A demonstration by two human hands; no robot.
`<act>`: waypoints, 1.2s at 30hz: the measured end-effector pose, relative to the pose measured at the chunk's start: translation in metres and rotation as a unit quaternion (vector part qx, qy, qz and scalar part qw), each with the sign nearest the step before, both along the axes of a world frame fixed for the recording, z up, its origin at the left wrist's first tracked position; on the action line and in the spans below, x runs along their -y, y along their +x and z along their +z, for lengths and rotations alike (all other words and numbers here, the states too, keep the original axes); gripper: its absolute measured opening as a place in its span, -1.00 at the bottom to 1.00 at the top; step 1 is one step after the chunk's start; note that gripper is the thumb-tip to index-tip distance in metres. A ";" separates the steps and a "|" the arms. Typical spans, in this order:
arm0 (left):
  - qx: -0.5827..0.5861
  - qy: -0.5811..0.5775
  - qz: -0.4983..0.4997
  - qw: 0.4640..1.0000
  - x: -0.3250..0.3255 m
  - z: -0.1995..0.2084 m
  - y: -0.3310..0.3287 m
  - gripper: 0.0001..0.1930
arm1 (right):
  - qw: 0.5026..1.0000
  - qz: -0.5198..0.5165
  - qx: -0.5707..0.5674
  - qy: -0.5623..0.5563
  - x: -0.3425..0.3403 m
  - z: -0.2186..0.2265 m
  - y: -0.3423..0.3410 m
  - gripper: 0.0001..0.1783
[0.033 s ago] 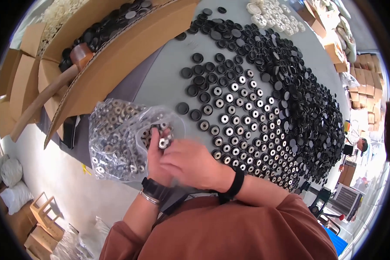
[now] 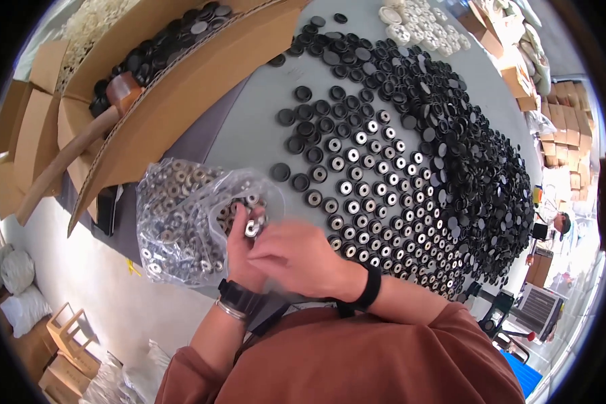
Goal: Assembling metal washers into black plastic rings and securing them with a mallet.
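Observation:
My left hand (image 2: 244,252) is palm up at the mouth of a clear plastic bag (image 2: 175,219), cupped around several small silver metal rings (image 2: 252,229). More rings of this kind fill the bag. Close against it, my right hand (image 2: 310,259) is curled with its fingers drawn together over the left palm. Motion smears part of it, and whatever its fingertips hold is hidden. To the right, rows of round black caps (image 2: 334,223) cover the grey table, many with a silver ring set in the middle. Nearer the bag, some black caps (image 2: 280,172) have no ring.
A large heap of black caps (image 2: 478,175) spreads along the table's right side. White round parts (image 2: 424,27) lie at the far end. An open cardboard box (image 2: 182,87) at the left holds black pieces and a wooden-handled mallet (image 2: 122,91). A wooden stool (image 2: 74,330) stands on the floor.
The view has shifted very slightly. My right hand's fingers have moved a little over the left palm; the left hand still holds the rings.

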State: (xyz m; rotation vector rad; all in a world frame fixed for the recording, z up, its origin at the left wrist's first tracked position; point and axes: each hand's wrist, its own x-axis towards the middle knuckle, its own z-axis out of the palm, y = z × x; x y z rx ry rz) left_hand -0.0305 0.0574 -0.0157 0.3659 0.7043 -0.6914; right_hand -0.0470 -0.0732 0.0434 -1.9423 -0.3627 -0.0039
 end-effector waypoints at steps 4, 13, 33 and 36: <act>-0.052 -0.108 -0.085 0.989 -0.014 -0.009 -0.003 -0.60 | 0.811 -0.095 -0.395 0.420 0.034 0.039 0.009 -0.80; 0.022 -0.255 -0.142 0.956 -0.005 0.004 0.006 -0.57 | 0.738 -0.112 -0.365 0.556 0.130 0.001 0.022 -0.85; -0.001 -0.204 -0.230 0.952 -0.004 0.005 -0.002 -0.68 | 0.917 -0.337 -0.079 -0.198 0.211 -0.066 0.144 -0.71; -0.005 -0.211 -0.226 0.951 -0.002 0.005 -0.001 -0.68 | 0.913 -0.333 -0.084 -0.220 0.212 -0.064 0.144 -0.71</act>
